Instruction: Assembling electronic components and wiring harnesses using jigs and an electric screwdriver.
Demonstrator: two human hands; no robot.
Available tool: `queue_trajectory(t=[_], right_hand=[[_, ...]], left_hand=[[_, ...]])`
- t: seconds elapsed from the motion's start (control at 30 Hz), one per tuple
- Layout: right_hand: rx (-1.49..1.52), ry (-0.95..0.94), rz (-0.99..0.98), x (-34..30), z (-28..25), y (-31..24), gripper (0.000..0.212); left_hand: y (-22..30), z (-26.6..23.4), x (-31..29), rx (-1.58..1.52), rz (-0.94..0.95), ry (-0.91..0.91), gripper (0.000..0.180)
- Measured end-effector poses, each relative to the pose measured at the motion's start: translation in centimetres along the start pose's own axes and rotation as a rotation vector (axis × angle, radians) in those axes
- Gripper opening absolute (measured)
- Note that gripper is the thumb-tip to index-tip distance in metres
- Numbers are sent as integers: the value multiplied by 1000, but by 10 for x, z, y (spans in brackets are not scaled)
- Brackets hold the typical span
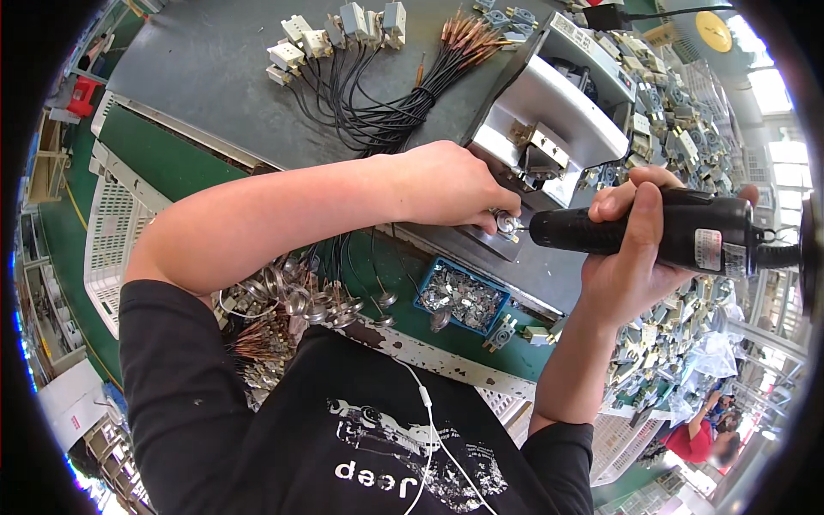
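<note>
My right hand (pixel 635 236) is wrapped round a black electric screwdriver (pixel 687 230), which lies nearly level and points left. Its thin bit reaches a small round metal part (pixel 506 225) at the bench edge; whether the two touch, I cannot tell. My left hand (pixel 455 187) reaches across from the left, with thumb and fingers pinched on that round metal part. Beneath the fingertips is a flat metal plate (pixel 496 242). Just beyond stands a silver metal fixture (pixel 549 112) with a small block mounted in its front.
Black cables (pixel 369 120) with white and grey blocks and copper-coloured ends lie on the dark bench (pixel 206 69). A blue tray (pixel 427 302) of small metal pieces sits nearer me. Grey and white blocks (pixel 687 146) pile up at right. Round metal cable ends (pixel 296 300) hang near my left arm.
</note>
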State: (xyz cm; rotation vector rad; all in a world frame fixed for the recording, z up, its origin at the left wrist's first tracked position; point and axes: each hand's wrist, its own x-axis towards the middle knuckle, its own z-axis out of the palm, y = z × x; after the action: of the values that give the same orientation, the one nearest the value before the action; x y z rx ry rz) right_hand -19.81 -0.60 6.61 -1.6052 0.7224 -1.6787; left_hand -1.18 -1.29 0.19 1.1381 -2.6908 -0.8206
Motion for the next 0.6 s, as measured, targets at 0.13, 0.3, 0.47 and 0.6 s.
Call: queue_trajectory(t=[0.13,0.3,0.47,0.6], right_hand=[[33,-21,8,0,-1,1,86],[34,-46,14,-3,4,0,95],[123,12,-40,-9,5,7,87],[57,-16,-28,-11,4,8,49]], left_hand=[[-2,3,2,15,34,32,36],[-5,7,2,64,39,47,36],[-3,6,2,72,44,41,36],[-4,9,1,68,65,80,34]])
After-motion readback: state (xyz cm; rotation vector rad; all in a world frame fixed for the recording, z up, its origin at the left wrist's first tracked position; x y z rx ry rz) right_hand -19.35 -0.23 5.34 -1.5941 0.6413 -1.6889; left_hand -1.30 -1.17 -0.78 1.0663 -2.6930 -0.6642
